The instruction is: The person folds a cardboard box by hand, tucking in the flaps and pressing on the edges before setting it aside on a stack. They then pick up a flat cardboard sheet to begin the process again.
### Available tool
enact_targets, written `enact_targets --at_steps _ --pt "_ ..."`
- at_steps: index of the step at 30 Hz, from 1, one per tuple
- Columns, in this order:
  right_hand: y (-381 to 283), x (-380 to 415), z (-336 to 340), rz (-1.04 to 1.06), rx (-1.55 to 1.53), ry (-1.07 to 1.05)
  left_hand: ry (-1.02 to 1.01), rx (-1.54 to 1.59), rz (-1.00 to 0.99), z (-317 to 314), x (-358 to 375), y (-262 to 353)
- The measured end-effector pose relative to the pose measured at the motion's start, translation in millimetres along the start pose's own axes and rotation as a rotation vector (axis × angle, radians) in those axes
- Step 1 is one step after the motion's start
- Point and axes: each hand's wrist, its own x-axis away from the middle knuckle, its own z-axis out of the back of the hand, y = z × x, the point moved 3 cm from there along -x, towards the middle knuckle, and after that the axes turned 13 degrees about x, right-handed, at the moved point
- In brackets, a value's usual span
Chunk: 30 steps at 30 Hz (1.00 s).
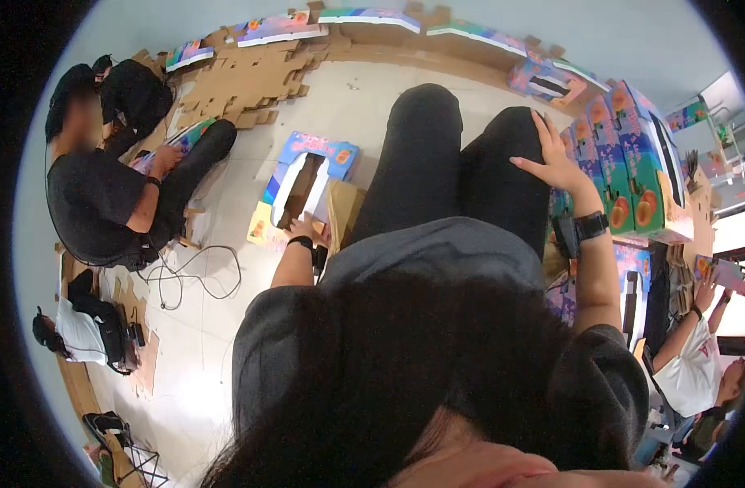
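A printed cardboard carton, blue and yellow with a long white-edged opening in its upper face, rests on the floor by my left leg. My left hand is at its near end, the fingers bent over the rim of the opening; their tips are partly hidden. My right hand lies on my right knee, fingers spread and holding nothing. A dark watch sits on the right wrist.
Several similar cartons stand in a row on my right. Flat cardboard sheets cover the floor ahead. At the left a seated person handles a carton, with a loose cable nearby. Another person holds something at the right.
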Motion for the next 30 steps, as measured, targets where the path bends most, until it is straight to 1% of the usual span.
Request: enact_targets --at_steps 1,2,3,5,6,8,9,11,12,14,16,19,21,22,24,27,28,29,30 --pt "0 -1 0 0.010 -0.011 0.004 0.067 -0.029 0.027 -7 -8 -7" --pt "1 -1 1 0.019 -0.023 0.009 0.086 0.027 0.057 -25 -35 -23" --pt "0 -2 1 0.030 -0.033 0.012 0.050 0.086 0.096 -12 -15 -20" --pt "-1 -2 1 0.017 -0.032 -0.005 0.004 0.065 0.045 9 19 -12" --pt "0 -2 3 0.011 -0.028 -0.014 0.085 0.051 0.020 7 15 -15" --pt "0 -2 4 -0.011 -0.039 -0.017 0.108 0.108 0.005 5 1 -19" --pt "-1 -2 2 -0.017 -0.046 -0.025 0.114 0.122 -0.010 14 13 -15" --pt "2 -4 0 0.021 -0.029 0.012 0.152 0.288 -0.109 26 27 -8" --pt "2 -5 -1 0.040 -0.024 0.034 0.241 0.363 -0.219 38 43 -1" --pt "-7 -4 5 0.042 -0.046 0.022 0.420 0.505 -0.311 56 60 10" --pt "-11 0 6 0.034 -0.066 0.026 0.604 0.597 -0.417 71 58 21" --pt "-6 3 1 0.026 -0.080 0.055 0.711 0.592 -0.484 102 55 33" --pt "-2 3 -4 0.034 -0.078 0.089 0.783 0.593 -0.602 142 68 47" --pt "-5 5 -3 0.019 -0.080 0.133 0.861 0.586 -0.680 164 88 58" --pt "-15 11 1 -0.011 -0.084 0.219 0.968 0.530 -0.737 198 129 79" --pt "-32 13 22 0.256 0.073 0.547 1.070 0.471 -0.891 257 169 98" --pt "-44 15 34 0.269 0.056 0.633 1.166 0.462 -0.988 276 189 105" --pt "-61 19 48 0.281 0.038 0.718 1.081 0.499 -0.983 293 208 111" --pt "-77 22 62 0.292 0.021 0.804 1.089 0.499 -1.033 306 229 120"
